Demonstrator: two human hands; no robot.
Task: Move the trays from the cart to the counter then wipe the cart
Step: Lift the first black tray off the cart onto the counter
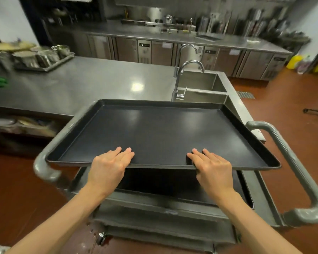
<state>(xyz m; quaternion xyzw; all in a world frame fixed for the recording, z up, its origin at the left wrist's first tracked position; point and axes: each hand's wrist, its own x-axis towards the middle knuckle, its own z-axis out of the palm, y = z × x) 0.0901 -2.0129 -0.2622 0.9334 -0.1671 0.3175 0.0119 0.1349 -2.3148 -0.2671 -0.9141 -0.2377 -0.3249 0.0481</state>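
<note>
A large black tray (160, 131) is lifted above the grey cart (264, 204), its far edge reaching toward the steel counter (84, 83). My left hand (108, 167) grips the tray's near rim left of centre, fingers lying flat inside it. My right hand (213, 169) grips the same rim right of centre. Another black tray (182, 187) lies on the cart's top shelf beneath the lifted one, mostly hidden by it.
The cart's grey handles (301, 171) rise at both sides. A sink (200, 81) with two curved taps is set in the counter's right end. A metal tray of steel pots (42, 57) stands at the counter's far left. Red-brown floor surrounds the cart.
</note>
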